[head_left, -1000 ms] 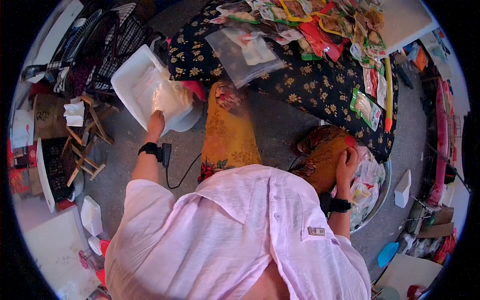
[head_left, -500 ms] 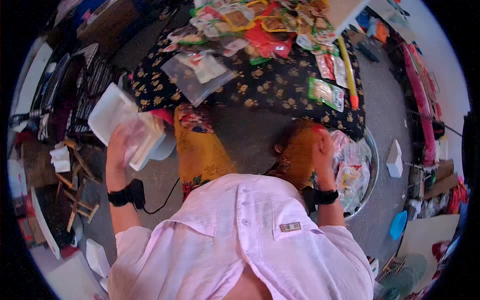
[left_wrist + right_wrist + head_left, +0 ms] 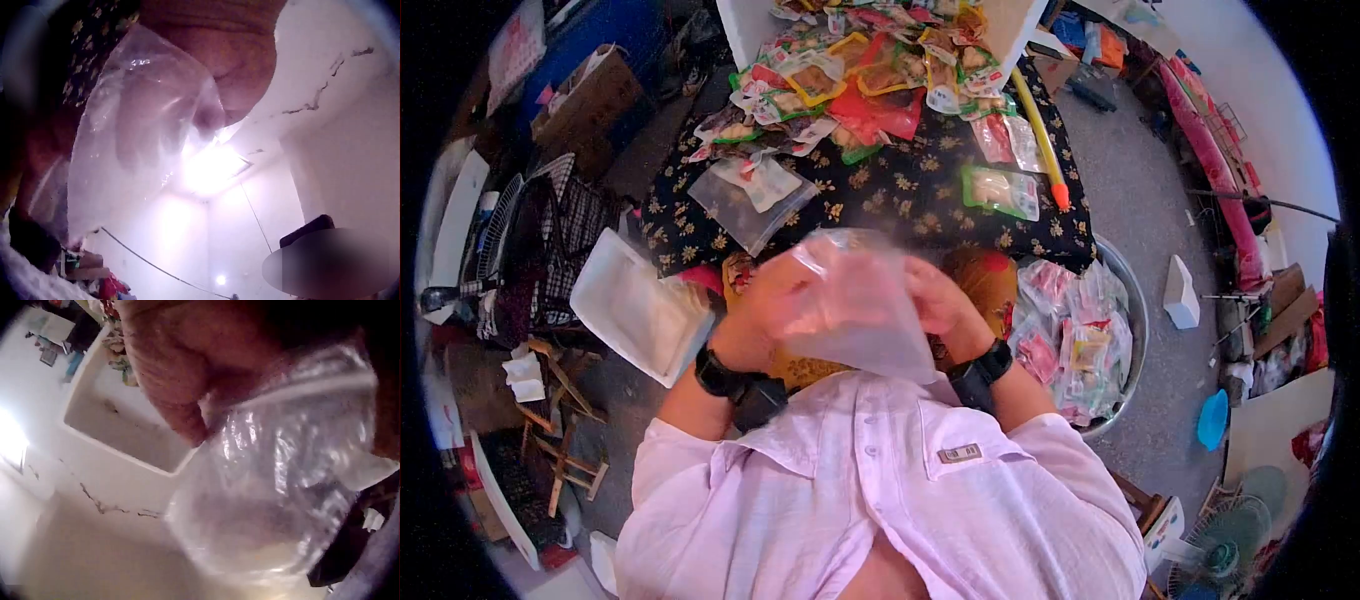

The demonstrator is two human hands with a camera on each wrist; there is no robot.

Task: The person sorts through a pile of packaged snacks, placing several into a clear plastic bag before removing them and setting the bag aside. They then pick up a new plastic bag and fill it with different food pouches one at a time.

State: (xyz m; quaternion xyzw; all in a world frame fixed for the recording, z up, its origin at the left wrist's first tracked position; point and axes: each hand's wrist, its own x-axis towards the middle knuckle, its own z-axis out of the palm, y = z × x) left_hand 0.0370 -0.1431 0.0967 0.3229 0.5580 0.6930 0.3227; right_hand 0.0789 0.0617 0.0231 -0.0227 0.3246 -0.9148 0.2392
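Note:
A clear plastic bag (image 3: pixel 860 320) is held up in front of the shirt, slightly blurred, between both hands. My left hand (image 3: pixel 770 300) grips it from the left side; in the left wrist view, fingers show dimly through the film. On the other side my right hand (image 3: pixel 937 297) pinches the edge, and its thumb (image 3: pixel 187 428) presses the film near a whitish strip in the right wrist view. Close beyond the hands, another clear bag (image 3: pixel 745 225) with a white packet lies on the black flowered cloth (image 3: pixel 880 200). Left of my left hand stands a white foam box (image 3: pixel 625 290).
Many coloured food packets (image 3: pixel 880 100) heap up at the cloth's far side, spilling from a white box (image 3: pixel 745 35). A yellow stick (image 3: pixel 1035 130) and a green packet (image 3: pixel 1000 192) lie right. Beside the right knee, a metal basin (image 3: pixel 1142 345) holds several packets.
My left hand has come from the foam box to the middle, bringing a clear bag. My right hand has left the knee area and joined it at the bag. The head view has shifted.

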